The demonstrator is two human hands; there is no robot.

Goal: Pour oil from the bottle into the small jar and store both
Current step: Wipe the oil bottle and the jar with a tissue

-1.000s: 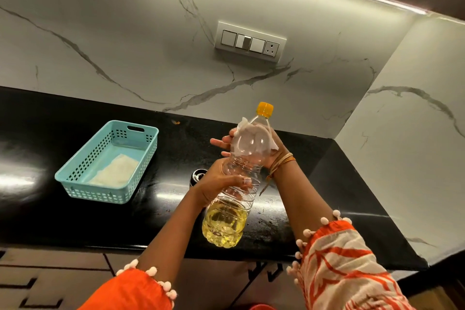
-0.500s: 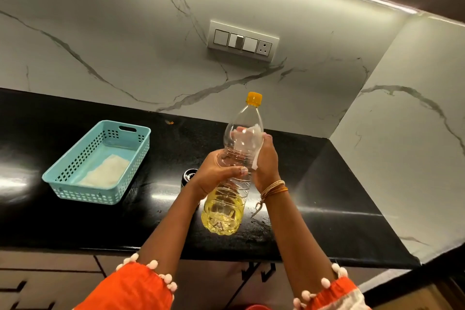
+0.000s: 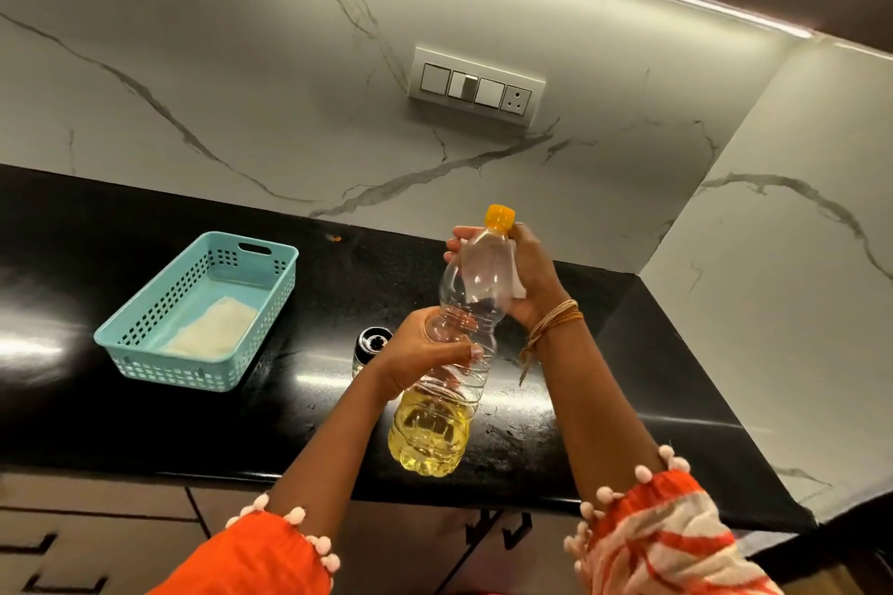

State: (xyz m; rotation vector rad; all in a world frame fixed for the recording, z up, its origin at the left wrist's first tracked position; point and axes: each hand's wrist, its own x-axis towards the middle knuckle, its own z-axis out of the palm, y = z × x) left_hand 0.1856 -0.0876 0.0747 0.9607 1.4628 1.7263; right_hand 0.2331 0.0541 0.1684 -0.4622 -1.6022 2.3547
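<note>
A clear plastic bottle [image 3: 437,430] with an orange cap [image 3: 500,216] is held upright above the counter, yellow oil filling its lower third. My left hand [image 3: 425,355] grips the bottle around its ribbed middle. My right hand [image 3: 531,275] wraps the bottle's shoulder just below the cap, holding a white tissue [image 3: 518,287] against the plastic. The small jar [image 3: 369,343] with a dark lid stands on the black counter just left of my left wrist, partly hidden by it.
A teal perforated basket [image 3: 145,353] with a white cloth inside sits on the black counter [image 3: 96,411] at the left. A marble wall with a switch panel [image 3: 476,85] runs behind, and a side wall closes the right corner. Drawers lie below the counter edge.
My right hand with the tissue has slid up the bottle's upper part to just under the cap. My left hand keeps its grip on the middle.
</note>
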